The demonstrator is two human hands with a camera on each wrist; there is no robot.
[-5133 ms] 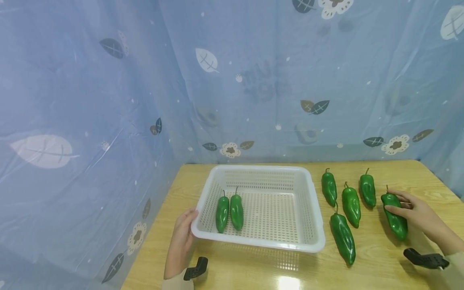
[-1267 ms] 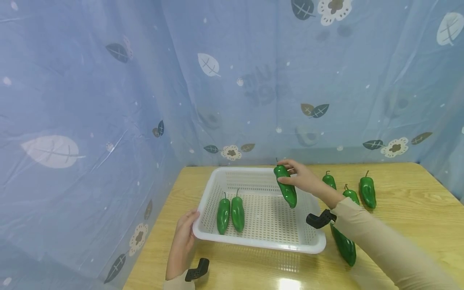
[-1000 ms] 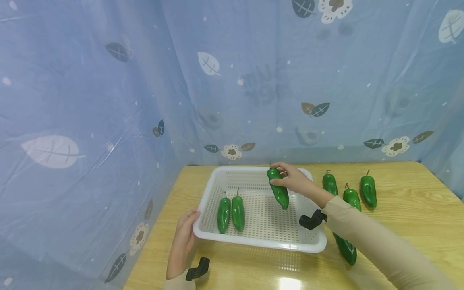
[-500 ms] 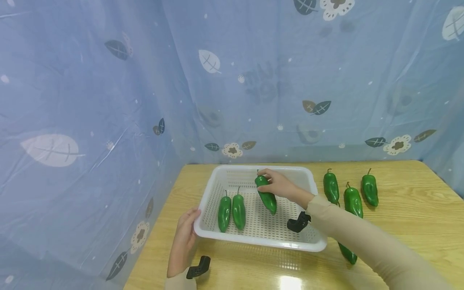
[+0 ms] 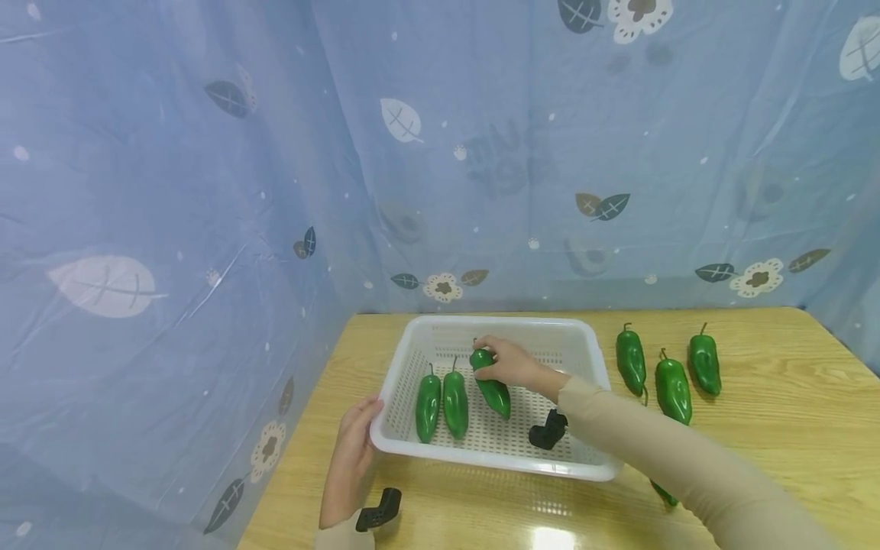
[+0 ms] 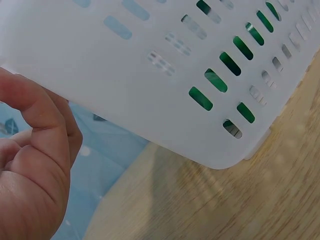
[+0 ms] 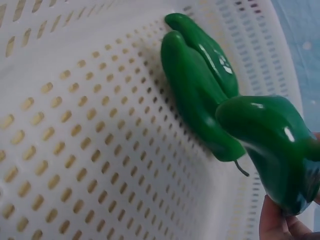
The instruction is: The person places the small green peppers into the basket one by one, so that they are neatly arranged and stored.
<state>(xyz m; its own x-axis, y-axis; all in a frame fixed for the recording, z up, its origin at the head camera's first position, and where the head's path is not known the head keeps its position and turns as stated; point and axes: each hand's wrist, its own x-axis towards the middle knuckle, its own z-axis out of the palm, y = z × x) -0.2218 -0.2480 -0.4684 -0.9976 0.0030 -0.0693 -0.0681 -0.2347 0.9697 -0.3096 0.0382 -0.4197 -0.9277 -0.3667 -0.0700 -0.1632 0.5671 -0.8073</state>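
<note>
A white perforated plastic basket (image 5: pixel 550 461) stands on the wooden table. My right hand (image 5: pixel 510 362) grips a green pepper (image 5: pixel 496 397) inside it, thumb on the near side and fingers round the stem end. In the right wrist view the held pepper (image 7: pixel 270 135) hangs close above two others. Those two, a left pepper (image 5: pixel 428 409) and a right pepper (image 5: pixel 455 405), lie side by side on the basket floor with stems to the back. My left hand (image 5: pixel 354 439) holds the basket's left rim; in the left wrist view its curled fingers (image 6: pixel 42 107) meet the rim.
Right of the basket lie several more peppers: one at the back (image 5: pixel 630 359), one in the middle (image 5: pixel 674 391), one at the right (image 5: pixel 704 365). Another, near the front (image 5: pixel 665 493), is mostly behind my right sleeve. A blue patterned curtain (image 5: pixel 495 153) borders the table (image 5: pixel 777 382).
My right hand has picked the pepper up from the table's right side and carried it left over the basket, then lower, close to the two peppers inside. My left hand keeps its hold.
</note>
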